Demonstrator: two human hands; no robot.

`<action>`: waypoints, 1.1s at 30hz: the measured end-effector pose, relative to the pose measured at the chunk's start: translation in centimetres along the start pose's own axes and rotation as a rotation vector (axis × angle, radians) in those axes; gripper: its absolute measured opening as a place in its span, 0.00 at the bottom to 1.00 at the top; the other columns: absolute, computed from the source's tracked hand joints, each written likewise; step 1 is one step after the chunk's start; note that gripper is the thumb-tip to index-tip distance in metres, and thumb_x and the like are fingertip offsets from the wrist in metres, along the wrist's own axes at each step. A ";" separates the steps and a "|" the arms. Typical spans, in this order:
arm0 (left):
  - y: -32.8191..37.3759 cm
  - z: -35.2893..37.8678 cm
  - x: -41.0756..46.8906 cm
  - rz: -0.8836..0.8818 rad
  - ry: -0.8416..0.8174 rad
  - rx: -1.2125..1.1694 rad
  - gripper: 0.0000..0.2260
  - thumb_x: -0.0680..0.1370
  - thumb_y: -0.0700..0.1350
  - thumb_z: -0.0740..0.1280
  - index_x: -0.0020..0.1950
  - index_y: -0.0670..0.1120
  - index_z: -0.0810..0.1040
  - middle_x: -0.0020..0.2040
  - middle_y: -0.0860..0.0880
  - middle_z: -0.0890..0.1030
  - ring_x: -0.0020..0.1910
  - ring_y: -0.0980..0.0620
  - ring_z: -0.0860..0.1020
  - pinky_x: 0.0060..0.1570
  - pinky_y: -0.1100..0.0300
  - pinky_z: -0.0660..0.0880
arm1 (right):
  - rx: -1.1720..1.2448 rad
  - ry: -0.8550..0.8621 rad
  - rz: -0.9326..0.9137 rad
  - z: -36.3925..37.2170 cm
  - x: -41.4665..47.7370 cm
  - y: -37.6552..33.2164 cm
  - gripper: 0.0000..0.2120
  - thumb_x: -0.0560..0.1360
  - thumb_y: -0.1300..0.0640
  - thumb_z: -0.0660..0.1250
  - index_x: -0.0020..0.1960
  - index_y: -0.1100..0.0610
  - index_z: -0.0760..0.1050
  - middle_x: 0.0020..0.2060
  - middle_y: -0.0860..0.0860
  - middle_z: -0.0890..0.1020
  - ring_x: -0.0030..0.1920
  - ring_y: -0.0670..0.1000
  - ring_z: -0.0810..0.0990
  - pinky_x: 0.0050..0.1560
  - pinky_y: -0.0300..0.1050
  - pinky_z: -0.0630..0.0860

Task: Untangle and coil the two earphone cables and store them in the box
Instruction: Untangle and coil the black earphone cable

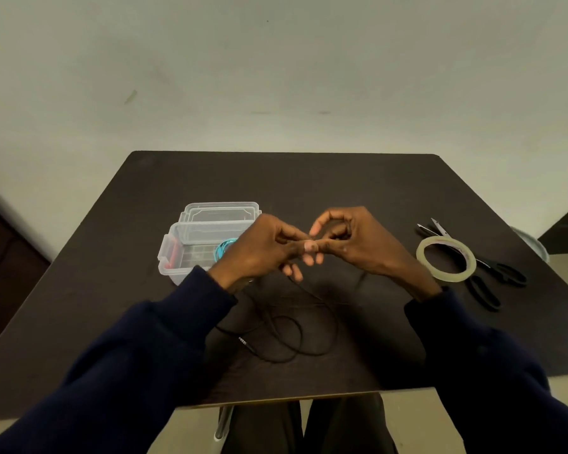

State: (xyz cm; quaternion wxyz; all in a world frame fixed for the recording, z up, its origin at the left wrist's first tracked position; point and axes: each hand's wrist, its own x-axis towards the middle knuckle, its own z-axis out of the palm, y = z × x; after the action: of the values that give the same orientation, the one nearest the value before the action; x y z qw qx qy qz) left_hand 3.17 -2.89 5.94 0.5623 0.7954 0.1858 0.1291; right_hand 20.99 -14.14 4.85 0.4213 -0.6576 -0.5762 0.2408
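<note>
A coiled turquoise earphone cable already lay in the clear plastic box, while the left hand and right hand pinched the thin black earphone cable, mostly loose on the dark table.
</note>
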 end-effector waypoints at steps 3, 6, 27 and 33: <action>-0.5 -0.3 0.6 -0.015 0.092 -0.135 0.06 0.80 0.36 0.68 0.46 0.36 0.84 0.40 0.39 0.84 0.28 0.52 0.81 0.29 0.69 0.75 | 0.034 -0.010 0.052 -1.4 -0.8 0.7 0.08 0.74 0.60 0.75 0.50 0.61 0.80 0.36 0.57 0.86 0.35 0.53 0.82 0.38 0.46 0.76; -0.7 -0.7 1.0 -0.043 0.208 -0.311 0.09 0.83 0.37 0.64 0.46 0.36 0.81 0.41 0.38 0.83 0.32 0.46 0.83 0.31 0.66 0.76 | 0.071 -0.001 0.102 -3.8 -2.1 2.0 0.05 0.75 0.65 0.73 0.50 0.65 0.82 0.38 0.62 0.85 0.37 0.52 0.83 0.44 0.43 0.81; -1.8 0.8 3.4 -0.031 0.343 0.448 0.11 0.77 0.45 0.73 0.59 0.44 0.84 0.51 0.47 0.86 0.30 0.62 0.82 0.38 0.74 0.73 | -0.007 0.333 0.370 -2.1 1.4 3.3 0.06 0.75 0.57 0.76 0.44 0.61 0.83 0.35 0.54 0.87 0.37 0.56 0.87 0.42 0.51 0.85; -1.9 -1.1 3.6 -0.073 0.371 0.341 0.17 0.75 0.40 0.75 0.63 0.39 0.79 0.49 0.44 0.86 0.34 0.59 0.84 0.43 0.65 0.81 | -0.215 0.229 0.446 -1.4 1.1 3.5 0.09 0.73 0.52 0.76 0.40 0.58 0.86 0.28 0.47 0.84 0.26 0.40 0.79 0.31 0.37 0.75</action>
State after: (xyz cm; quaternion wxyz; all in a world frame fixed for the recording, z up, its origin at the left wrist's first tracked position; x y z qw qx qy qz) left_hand 5.68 0.23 4.49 0.3807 0.8341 0.3336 0.2192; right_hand 24.28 -13.43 2.82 0.3477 -0.8323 -0.3880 0.1892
